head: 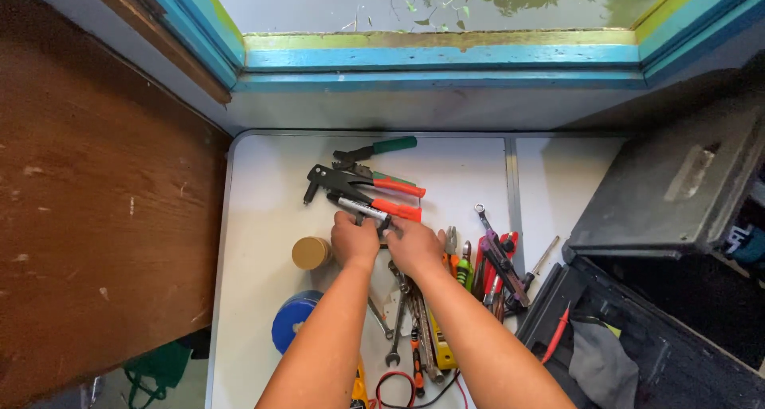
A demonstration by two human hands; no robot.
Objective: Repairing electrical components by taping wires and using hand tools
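On the white table point(255, 218), left hand point(355, 240) and right hand point(414, 245) pinch a silvery black-tipped tool point(362, 210).

Two bare forearms from bottom centre of the frame, no sleeves, watch, rings or gloves; left hand point(354, 240), right hand point(415, 245) bare.

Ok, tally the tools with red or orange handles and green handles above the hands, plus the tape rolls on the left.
Red/orange-handled tools: 2 (riveter, tool under both hands: left hand, right hand)
Green-handled pliers: 1
Tape rolls: 2 (tan roll, blue roll)
Total: 5
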